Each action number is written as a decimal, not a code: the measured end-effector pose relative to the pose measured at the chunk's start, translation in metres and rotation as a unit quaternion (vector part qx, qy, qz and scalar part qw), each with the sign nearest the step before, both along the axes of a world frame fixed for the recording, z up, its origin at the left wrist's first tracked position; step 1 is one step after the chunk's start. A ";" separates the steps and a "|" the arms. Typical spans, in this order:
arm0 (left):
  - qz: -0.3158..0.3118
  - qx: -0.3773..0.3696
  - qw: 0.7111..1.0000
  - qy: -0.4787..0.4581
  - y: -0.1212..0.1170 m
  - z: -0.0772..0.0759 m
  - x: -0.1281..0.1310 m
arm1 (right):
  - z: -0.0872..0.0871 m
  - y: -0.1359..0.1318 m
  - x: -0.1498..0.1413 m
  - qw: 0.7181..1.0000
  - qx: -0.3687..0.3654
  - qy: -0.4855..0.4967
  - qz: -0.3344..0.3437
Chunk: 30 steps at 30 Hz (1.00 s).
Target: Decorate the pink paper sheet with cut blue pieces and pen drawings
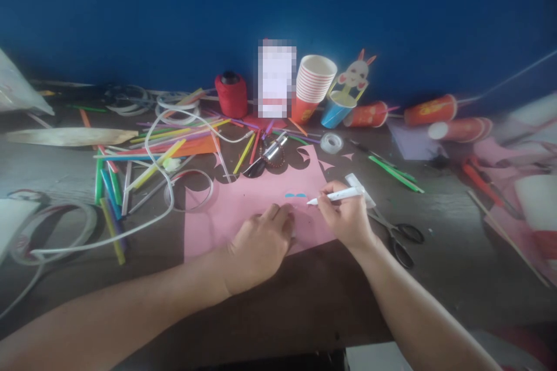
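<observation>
A sheet of pink paper (217, 214), its far edge cut into scallops, lies in front of me on the dark table. My left hand (263, 240) rests on it with the fingers bent and pressed together; whatever lies beneath the fingertips is hidden. Just beyond those fingers, two small blue half-round shapes (295, 195) sit side by side on the pink. In my right hand (346, 211) is a white marker (337, 195), its tip pointing left, close to the paper near the blue shapes. Scissors (402, 237) with dark handles lie right beside my right hand.
A white cable (169, 185) loops across the left, over coloured straws (161, 162). Along the back stand a red thread spool (230, 95), stacked paper cups (315, 84) and a blue cup (337, 111) with a rabbit figure. A tape roll (331, 143) lies behind the paper.
</observation>
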State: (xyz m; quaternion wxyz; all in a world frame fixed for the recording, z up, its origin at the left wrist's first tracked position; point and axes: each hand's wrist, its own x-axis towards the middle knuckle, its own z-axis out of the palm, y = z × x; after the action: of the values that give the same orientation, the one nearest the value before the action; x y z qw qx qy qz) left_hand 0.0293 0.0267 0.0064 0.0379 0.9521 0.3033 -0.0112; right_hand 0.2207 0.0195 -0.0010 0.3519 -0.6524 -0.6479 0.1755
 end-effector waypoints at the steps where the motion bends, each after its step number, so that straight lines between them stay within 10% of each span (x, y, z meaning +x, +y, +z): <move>1: 0.000 -0.001 1.000 0.000 0.000 0.000 0.000 | 0.000 0.000 0.000 1.000 -0.001 -0.001 0.003; 13: -0.005 0.002 1.000 -0.006 0.001 -0.002 0.000 | -0.003 0.001 -0.001 0.999 -0.005 -0.035 0.008; 21: 0.010 -0.023 1.000 -0.001 -0.001 0.000 0.000 | -0.004 -0.007 -0.002 0.985 0.104 0.133 -0.030; 30: 0.030 -0.067 0.997 0.008 0.001 0.009 0.001 | -0.006 -0.012 -0.006 0.982 0.052 0.181 0.030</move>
State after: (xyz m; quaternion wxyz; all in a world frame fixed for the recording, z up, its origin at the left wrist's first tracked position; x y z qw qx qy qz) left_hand 0.0304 0.0278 0.0152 0.0996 0.9376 0.3310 -0.0381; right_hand 0.2143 0.0079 -0.0068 0.4916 -0.5708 -0.6009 0.2671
